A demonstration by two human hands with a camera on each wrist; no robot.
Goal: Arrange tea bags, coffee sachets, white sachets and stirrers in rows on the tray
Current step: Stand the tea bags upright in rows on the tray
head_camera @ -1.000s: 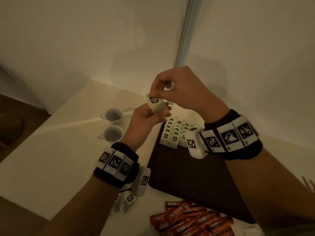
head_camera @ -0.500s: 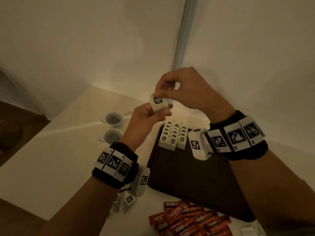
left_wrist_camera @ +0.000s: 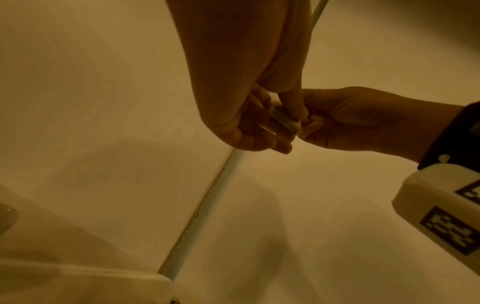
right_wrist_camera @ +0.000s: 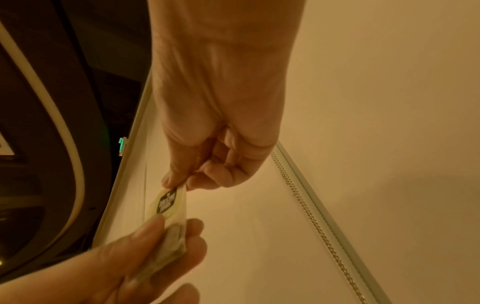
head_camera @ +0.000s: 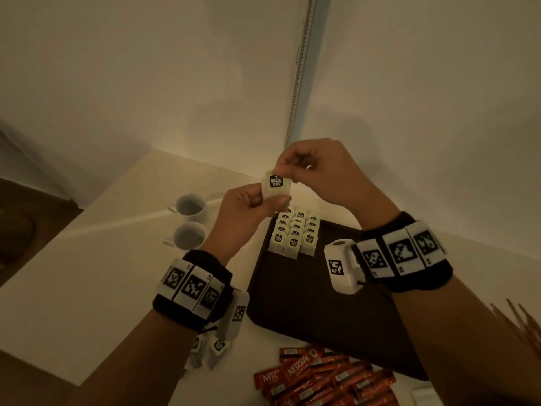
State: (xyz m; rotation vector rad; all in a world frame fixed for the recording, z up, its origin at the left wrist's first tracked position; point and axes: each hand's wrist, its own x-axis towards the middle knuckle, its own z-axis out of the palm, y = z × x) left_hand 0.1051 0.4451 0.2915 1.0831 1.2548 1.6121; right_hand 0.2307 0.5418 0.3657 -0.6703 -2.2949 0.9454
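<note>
Both hands raised above far end of tray (head_camera: pixel 307 312). Left hand (head_camera: pixel 248 206) grip pinching lower edge of tea bag (head_camera: pixel 275 186); right hand (head_camera: pixel 319 168) grip pinching its top corner. Bag upright, label facing me. Rows of tea bags (head_camera: pixel 295 235) at tray's far corner. Coffee sachets (head_camera: pixel 322 379) heaped on table (head_camera: pixel 87 273), near tray's front edge.

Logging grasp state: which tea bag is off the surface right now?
The tea bag pinched between left hand and right hand, above the tray. The others sit in rows on the tray or lie loose on the table.
</note>
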